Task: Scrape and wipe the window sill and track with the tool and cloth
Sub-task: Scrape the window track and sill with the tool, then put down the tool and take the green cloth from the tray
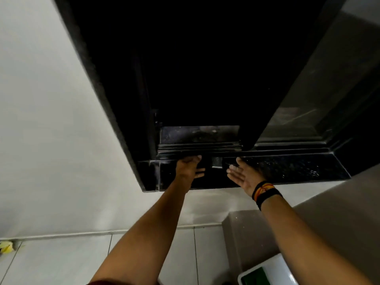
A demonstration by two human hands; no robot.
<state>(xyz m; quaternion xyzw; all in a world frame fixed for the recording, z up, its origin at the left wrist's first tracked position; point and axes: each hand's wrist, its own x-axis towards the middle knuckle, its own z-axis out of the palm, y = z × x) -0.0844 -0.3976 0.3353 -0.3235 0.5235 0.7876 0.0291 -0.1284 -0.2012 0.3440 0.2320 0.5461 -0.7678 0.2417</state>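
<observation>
Our left hand [190, 167], fingers spread and holding nothing, rests on the black window sill [287, 171] at the edge of the track [199, 148], while our right hand [242, 176], palm open and empty, hovers just right of a small pale tool [217, 162] lying on the sill between the two hands. To do this step well, we judge it best to grip the tool firmly and draw it flat along the grooves; count: two hands, one tool, one sill, one track, no cloth in view
</observation>
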